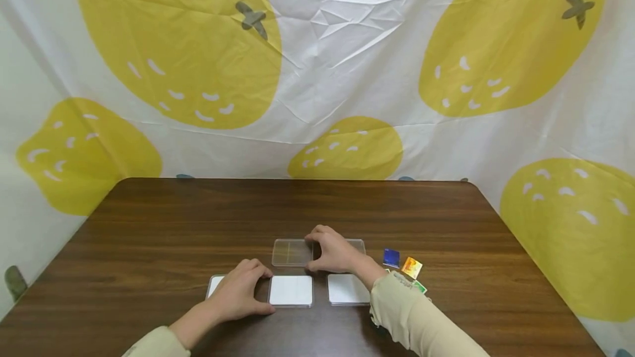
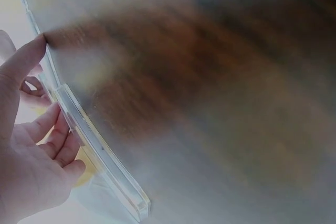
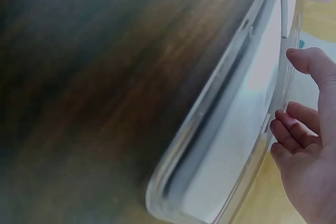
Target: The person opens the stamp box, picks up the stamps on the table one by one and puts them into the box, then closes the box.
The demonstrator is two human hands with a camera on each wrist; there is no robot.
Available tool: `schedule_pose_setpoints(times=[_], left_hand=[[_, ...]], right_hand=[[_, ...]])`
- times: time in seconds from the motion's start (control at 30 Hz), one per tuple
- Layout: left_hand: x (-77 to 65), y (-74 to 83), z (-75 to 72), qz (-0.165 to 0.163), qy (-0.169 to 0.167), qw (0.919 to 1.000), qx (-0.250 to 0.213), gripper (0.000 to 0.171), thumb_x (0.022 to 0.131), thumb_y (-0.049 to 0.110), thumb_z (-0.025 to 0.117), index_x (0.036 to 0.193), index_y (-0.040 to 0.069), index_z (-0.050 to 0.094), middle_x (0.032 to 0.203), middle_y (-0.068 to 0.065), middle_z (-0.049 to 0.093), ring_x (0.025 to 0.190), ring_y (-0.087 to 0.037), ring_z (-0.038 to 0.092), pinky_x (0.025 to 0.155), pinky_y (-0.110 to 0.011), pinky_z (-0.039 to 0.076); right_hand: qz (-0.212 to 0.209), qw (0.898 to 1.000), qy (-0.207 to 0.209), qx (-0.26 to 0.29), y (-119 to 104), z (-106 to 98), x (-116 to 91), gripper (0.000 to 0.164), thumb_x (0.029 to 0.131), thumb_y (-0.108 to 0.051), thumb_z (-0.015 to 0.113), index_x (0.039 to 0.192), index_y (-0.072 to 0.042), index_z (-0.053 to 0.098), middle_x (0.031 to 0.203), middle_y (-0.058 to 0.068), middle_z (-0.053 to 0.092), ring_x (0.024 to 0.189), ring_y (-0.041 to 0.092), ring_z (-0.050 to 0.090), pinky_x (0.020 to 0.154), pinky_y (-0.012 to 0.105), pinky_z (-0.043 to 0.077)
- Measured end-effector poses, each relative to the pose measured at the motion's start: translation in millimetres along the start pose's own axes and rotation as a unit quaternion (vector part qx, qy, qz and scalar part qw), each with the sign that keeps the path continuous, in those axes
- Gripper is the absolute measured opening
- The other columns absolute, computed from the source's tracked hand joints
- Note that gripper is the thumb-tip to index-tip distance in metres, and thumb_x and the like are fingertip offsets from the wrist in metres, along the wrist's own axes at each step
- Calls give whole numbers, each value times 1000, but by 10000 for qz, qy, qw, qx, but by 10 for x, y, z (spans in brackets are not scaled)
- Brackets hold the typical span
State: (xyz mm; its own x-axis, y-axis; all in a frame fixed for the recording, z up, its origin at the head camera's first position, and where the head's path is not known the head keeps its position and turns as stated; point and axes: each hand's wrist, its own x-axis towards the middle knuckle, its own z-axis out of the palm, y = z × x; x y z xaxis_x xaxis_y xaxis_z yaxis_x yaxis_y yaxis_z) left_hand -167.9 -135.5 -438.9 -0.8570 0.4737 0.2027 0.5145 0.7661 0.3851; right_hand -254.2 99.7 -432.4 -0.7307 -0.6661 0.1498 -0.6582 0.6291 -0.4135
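Note:
Three shallow clear plastic boxes with white tops stand in a row; the middle box (image 1: 291, 291) and the right box (image 1: 349, 289) show best. Over the left box (image 1: 214, 284) reaches my left hand (image 1: 237, 292), its thumb and fingertips holding the middle box at its near and far left corners. Behind the row lies a clear lid (image 1: 291, 253). My right hand (image 1: 333, 251) grips this lid's right end between thumb and fingers. It partly hides a second clear lid (image 1: 358, 244). In the right wrist view, the right box (image 3: 231, 145) is close to the camera.
To the right lie small coloured squares: a blue square (image 1: 391, 258), an orange square (image 1: 412, 267) and a green square (image 1: 419, 286) partly hidden by the right sleeve (image 1: 416, 313). The brown wooden table (image 1: 198, 208) ends at a lemon-print curtain (image 1: 322, 70).

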Motion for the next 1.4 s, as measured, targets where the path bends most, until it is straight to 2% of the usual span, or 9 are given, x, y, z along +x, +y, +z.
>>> schedule_pose_setpoints(times=[0.77, 1.0, 1.13, 1.3, 1.4], left_hand=[[9, -9, -1, 7, -77, 10000, -14, 55, 58, 41, 81, 97, 7, 62, 90, 3, 54, 88, -16, 49, 74, -36, 45], [12, -3, -9, -22, -101, 9999, 14, 55, 58, 40, 81, 97, 7, 61, 90, 3, 54, 88, -16, 49, 74, -36, 45], [20, 1, -19, 26, -119, 9999, 42, 56, 58, 40, 81, 97, 6, 61, 90, 2, 53, 87, -16, 49, 73, -36, 45], [-4, -20, -29, 45, -195, 9998, -77, 59, 59, 44, 80, 101, 7, 60, 93, 3, 54, 89, -15, 49, 75, -35, 45], [-41, -58, -58, 12, -100, 9996, -262, 59, 60, 45, 79, 102, 9, 59, 95, 4, 55, 92, -15, 49, 78, -35, 46]], right_hand=[[251, 9996, -89, -87, 7, 19, 33, 60, 68, -26, 74, 117, 4, 56, 106, 11, 53, 98, 23, 50, 84, 37, 44], [25, 9992, 385, 43, 4, -21, -22, 60, 66, -28, 74, 114, 3, 57, 106, 10, 55, 102, 23, 51, 89, 37, 42], [88, 9975, 648, 270, -65, -38, -55, 61, 66, -30, 75, 115, 2, 56, 106, 11, 56, 103, 24, 51, 89, 38, 42], [95, 9965, 612, 560, -161, 1, -111, 64, 69, -34, 75, 117, 2, 55, 105, 10, 57, 100, 22, 53, 87, 37, 43], [-35, 9962, 597, 634, -210, 33, -137, 62, 69, -33, 75, 116, 2, 55, 102, 9, 58, 96, 21, 54, 85, 34, 44]])
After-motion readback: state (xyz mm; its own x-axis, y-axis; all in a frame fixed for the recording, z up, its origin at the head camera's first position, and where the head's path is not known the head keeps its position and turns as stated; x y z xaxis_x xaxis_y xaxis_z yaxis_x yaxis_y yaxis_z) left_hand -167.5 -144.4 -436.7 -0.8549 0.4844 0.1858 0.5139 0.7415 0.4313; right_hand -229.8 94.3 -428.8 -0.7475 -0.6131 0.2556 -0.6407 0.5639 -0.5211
